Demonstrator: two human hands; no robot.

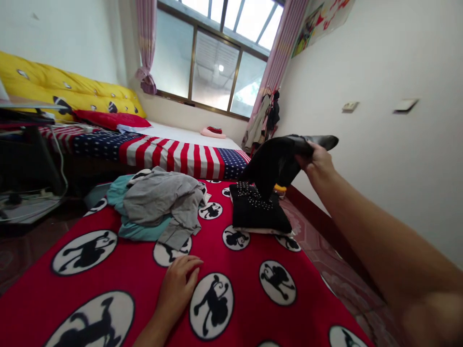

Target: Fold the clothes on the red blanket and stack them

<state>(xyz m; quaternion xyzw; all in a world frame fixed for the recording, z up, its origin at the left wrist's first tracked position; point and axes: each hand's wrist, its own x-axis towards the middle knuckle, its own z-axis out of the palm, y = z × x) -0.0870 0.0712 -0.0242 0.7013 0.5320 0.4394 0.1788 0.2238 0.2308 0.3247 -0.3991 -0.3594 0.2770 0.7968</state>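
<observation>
My right hand [317, 159] is raised on the right side, its fingers closed around a black garment [277, 156]. The cloth hangs down to the left of the hand, and its lower end overlaps the view of a folded black garment with shiny studs [258, 217]. What kind of garment I hold does not show. My left hand [181, 277] rests on the red blanket with monkey prints [249, 265], fingers loosely stretched and holding nothing. Just beyond it lies a crumpled grey garment [162, 197] on top of a teal one [144, 231].
Behind stands another bed with a striped, starred cover [173, 156], a red pillow [112, 119] and a small folded pile [213, 131]. A desk with cables [25, 144] is at the left. Clothes hang on a rack [264, 118] near the window; a white wall [390, 159] borders the right.
</observation>
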